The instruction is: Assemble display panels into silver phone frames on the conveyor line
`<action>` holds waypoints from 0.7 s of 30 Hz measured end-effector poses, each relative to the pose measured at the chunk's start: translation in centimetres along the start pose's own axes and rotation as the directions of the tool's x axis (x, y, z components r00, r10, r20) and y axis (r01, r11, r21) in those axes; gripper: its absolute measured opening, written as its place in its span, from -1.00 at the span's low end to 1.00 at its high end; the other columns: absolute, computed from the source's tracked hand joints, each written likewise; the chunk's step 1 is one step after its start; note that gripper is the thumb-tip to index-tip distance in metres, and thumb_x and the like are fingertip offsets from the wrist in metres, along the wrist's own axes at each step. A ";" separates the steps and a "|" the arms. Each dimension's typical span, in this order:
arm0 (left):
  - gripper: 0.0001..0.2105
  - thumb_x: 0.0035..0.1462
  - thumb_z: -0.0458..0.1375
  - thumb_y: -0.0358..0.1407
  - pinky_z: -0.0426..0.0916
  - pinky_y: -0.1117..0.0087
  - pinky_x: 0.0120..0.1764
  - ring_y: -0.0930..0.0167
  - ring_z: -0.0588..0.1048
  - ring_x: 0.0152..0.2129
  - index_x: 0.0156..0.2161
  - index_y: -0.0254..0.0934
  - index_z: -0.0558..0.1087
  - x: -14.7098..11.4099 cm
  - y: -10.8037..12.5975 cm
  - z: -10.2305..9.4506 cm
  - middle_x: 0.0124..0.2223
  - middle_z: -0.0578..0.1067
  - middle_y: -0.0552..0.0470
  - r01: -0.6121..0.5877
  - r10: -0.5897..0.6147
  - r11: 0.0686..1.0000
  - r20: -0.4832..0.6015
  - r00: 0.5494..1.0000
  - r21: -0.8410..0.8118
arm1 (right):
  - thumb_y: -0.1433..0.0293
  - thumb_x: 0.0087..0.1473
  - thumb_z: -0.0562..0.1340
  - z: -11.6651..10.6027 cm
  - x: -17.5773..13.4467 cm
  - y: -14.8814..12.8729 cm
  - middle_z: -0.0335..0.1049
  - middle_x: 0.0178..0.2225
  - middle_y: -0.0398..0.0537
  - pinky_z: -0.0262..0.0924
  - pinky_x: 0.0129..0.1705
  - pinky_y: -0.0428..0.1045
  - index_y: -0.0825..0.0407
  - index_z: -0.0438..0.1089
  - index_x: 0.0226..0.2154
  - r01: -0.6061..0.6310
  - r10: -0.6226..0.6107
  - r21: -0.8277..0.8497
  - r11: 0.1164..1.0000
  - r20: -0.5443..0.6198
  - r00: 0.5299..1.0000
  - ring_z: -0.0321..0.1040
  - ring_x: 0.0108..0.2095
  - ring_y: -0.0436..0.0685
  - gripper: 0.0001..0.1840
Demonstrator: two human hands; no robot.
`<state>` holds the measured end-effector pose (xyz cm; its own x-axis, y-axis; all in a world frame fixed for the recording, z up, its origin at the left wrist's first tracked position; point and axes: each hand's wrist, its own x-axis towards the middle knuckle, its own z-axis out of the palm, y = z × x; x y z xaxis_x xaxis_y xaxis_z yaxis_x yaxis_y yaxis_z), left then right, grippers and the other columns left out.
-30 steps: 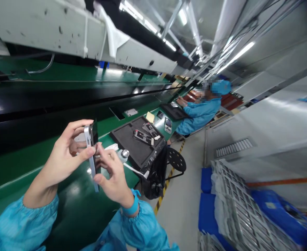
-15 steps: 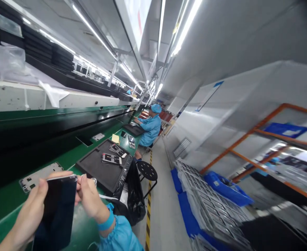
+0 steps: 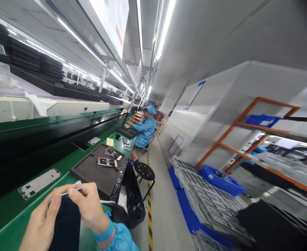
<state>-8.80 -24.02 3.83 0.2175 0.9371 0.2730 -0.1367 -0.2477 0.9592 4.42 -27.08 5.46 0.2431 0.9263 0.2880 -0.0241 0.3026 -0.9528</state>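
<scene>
A dark, flat phone screen panel [image 3: 66, 223] is held between both hands at the lower left. My left hand [image 3: 42, 216] is closed around its left edge, with the thumb on the front near the top corner. At the upper right corner, my right hand [image 3: 88, 205] pinches the panel's top edge between thumb and fingers. Its lower end runs out of the picture. A blue band and a blue sleeve [image 3: 119, 237] cover the right wrist and forearm. Close beyond the hands, a pale metal phone frame [image 3: 40, 183] lies on the green bench [image 3: 4, 219].
A black foam tray [image 3: 87, 170] carries several phone parts [image 3: 106, 162]. Black bin-bag plastic [image 3: 136, 205] hangs beside it. A black stool [image 3: 144, 170] stands in the aisle. Farther along sits a co-worker in blue [image 3: 145, 129]. Stacked trays [image 3: 203, 195] line the floor at right.
My right hand has shifted from beside the panel's upper right corner onto its top edge, thumb now over it. The panel sits slightly lower. The whole view has swung a little.
</scene>
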 end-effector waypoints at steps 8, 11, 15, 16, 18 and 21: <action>-0.52 0.13 0.32 0.18 0.66 0.16 -0.20 0.02 0.70 -0.21 -0.18 -0.24 0.69 -0.5 3.6 0.4 -0.18 0.72 -0.18 0.222 -0.218 0.927 0.048 0.975 -0.303 | -0.50 0.05 0.06 -1.5 0.2 -0.7 0.11 -0.68 -0.23 0.07 -0.57 -0.09 -0.02 0.23 -0.61 -0.070 0.095 -0.151 0.986 0.165 0.982 0.06 -0.63 -0.03 -0.11; -0.51 0.14 0.33 0.18 0.67 0.15 -0.21 0.04 0.72 -0.27 -0.18 -0.27 0.67 -0.9 4.8 -0.2 -0.17 0.72 -0.21 0.177 -0.185 0.890 0.022 0.982 -0.419 | -0.36 0.26 0.02 -1.8 -2.5 -0.3 0.34 -0.49 -0.11 0.35 -0.30 0.00 0.01 0.49 -0.34 0.038 0.010 -0.175 0.984 0.264 0.964 0.29 -0.44 0.08 -0.18; -0.50 0.19 0.28 0.20 0.66 0.15 -0.31 0.09 0.73 -0.39 -0.14 -0.25 0.60 -1.2 5.7 -1.9 -0.20 0.72 -0.18 0.116 -0.198 0.824 -0.091 0.976 -0.554 | -0.17 0.40 -0.02 -2.7 -6.8 1.1 0.49 -0.43 -0.02 0.45 -0.17 0.12 -0.15 0.65 -0.23 0.195 -0.012 -0.359 0.913 0.454 0.891 0.43 -0.33 0.25 -0.33; -0.50 0.22 0.27 0.20 0.66 0.17 -0.33 0.09 0.73 -0.39 -0.13 -0.26 0.59 -1.2 5.8 -2.2 -0.20 0.72 -0.18 0.108 -0.201 0.813 -0.103 0.974 -0.572 | -0.14 0.41 -0.01 -2.9 -7.6 1.5 0.51 -0.44 -0.01 0.47 -0.16 0.16 -0.21 0.66 -0.25 0.234 -0.027 -0.381 0.894 0.477 0.879 0.46 -0.32 0.30 -0.37; -0.52 0.25 0.26 0.17 0.64 0.20 -0.38 0.09 0.73 -0.40 -0.12 -0.26 0.57 -1.3 5.9 -2.6 -0.18 0.72 -0.19 0.101 -0.191 0.798 -0.090 0.977 -0.594 | -0.12 0.39 0.01 -3.2 -8.5 2.1 0.54 -0.45 -0.01 0.51 -0.18 0.25 -0.33 0.67 -0.23 0.296 -0.071 -0.356 0.886 0.528 0.846 0.50 -0.32 0.38 -0.44; -0.56 0.29 0.23 0.14 0.62 0.25 -0.42 0.11 0.73 -0.40 -0.11 -0.24 0.54 -1.5 6.0 -2.6 -0.15 0.72 -0.19 0.106 -0.189 0.760 -0.062 0.980 -0.641 | -0.13 0.35 0.05 -3.3 -8.9 3.0 0.55 -0.46 -0.03 0.49 -0.35 0.26 -0.38 0.64 -0.25 0.362 -0.147 -0.290 0.886 0.566 0.811 0.50 -0.41 0.40 -0.51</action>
<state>-12.49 -26.27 8.99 0.1790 0.9804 0.0819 -0.7006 0.0686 0.7103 5.36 -35.17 -0.27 -0.3482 0.8342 0.4276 0.3477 0.5386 -0.7675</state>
